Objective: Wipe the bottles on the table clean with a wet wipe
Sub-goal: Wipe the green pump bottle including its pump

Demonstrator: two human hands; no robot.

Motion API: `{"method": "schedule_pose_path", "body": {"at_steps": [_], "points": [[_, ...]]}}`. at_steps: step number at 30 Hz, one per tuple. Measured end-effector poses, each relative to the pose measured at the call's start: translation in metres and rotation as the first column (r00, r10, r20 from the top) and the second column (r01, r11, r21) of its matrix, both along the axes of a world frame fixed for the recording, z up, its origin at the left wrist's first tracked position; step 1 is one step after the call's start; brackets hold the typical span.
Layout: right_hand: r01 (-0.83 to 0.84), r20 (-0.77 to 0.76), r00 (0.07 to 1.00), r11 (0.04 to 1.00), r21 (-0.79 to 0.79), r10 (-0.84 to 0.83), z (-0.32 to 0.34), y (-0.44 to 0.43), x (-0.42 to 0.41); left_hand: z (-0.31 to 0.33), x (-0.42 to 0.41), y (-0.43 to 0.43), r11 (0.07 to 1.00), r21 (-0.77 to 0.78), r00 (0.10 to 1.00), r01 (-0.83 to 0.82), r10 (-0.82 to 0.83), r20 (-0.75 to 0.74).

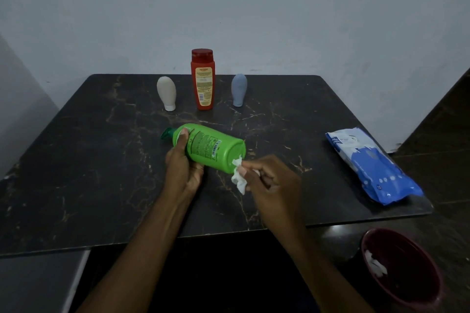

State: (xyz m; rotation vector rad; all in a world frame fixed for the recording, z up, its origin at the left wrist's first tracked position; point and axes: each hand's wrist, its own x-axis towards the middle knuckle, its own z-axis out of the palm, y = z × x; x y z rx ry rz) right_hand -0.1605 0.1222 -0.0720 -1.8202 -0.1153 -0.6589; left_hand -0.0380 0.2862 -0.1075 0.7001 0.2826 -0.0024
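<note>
Green bottle [207, 150] lies tilted in our left hand [183, 168], base exposed so our right hand [272, 185], pinching the wipe [239, 175], can reach it.

Left hand [181, 173], right hand [274, 185] and both forearms [152, 231] are bare.

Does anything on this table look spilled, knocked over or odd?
Nothing stands out. The green bottle is tilted only because the left hand holds it, the right hand holding a wet wipe at its base. The beige bottle, red bottle and blue-grey bottle stand upright.
</note>
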Motion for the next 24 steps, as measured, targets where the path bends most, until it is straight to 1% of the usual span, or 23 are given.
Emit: {"method": "schedule_pose_path", "body": {"at_steps": [2, 4, 8, 10, 12, 16, 18, 20, 22, 24], "points": [[0.092, 0.043, 0.995, 0.995, -0.038, -0.091, 0.009, -0.005, 0.007, 0.0, -0.001, -0.001, 1.0, 0.004, 1.0, 0.003, -0.003, 0.001], [0.135, 0.068, 0.989, 0.988, -0.074, -0.13, 0.014, -0.008, 0.014, 0.0, -0.001, -0.001, 1.0, 0.004, 1.0, 0.003, -0.003, 0.003], [0.082, 0.071, 0.995, 0.968, -0.236, -0.067, 0.007, 0.004, 0.005, 0.0, 0.0, 0.001, 1.0, 0.016, 1.0, -0.01, 0.01, 0.002], [0.033, 0.064, 0.998, 0.96, -0.278, -0.015, 0.003, 0.007, -0.003, -0.001, 0.001, 0.002, 1.0, 0.029, 1.0, -0.01, 0.01, -0.007], [0.028, 0.06, 0.998, 0.96, -0.28, -0.011, 0.005, 0.001, 0.0, -0.001, 0.001, 0.0, 0.999, 0.034, 1.0, -0.003, 0.004, -0.009], [0.125, 0.099, 0.99, 0.967, -0.223, -0.105, 0.018, -0.011, 0.02, -0.001, -0.001, -0.002, 0.999, 0.05, 1.0, -0.004, 0.004, -0.011], [0.145, 0.094, 0.988, 0.962, -0.233, -0.126, 0.019, -0.009, 0.019, 0.0, -0.001, -0.002, 0.999, 0.047, 1.0, -0.01, 0.011, -0.013], [0.101, 0.07, 0.994, 0.96, -0.263, -0.085, 0.014, 0.0, 0.009, 0.0, -0.001, -0.002, 0.998, 0.055, 1.0, -0.017, 0.017, -0.009], [0.017, 0.044, 0.999, 0.968, -0.249, -0.006, 0.007, 0.007, -0.003, 0.001, -0.001, -0.002, 0.998, 0.068, 1.0, -0.018, 0.018, -0.007], [-0.008, 0.045, 0.999, 0.972, -0.236, 0.019, 0.006, 0.007, -0.007, 0.001, -0.002, -0.003, 0.997, 0.071, 1.0, -0.014, 0.015, -0.01]]}}
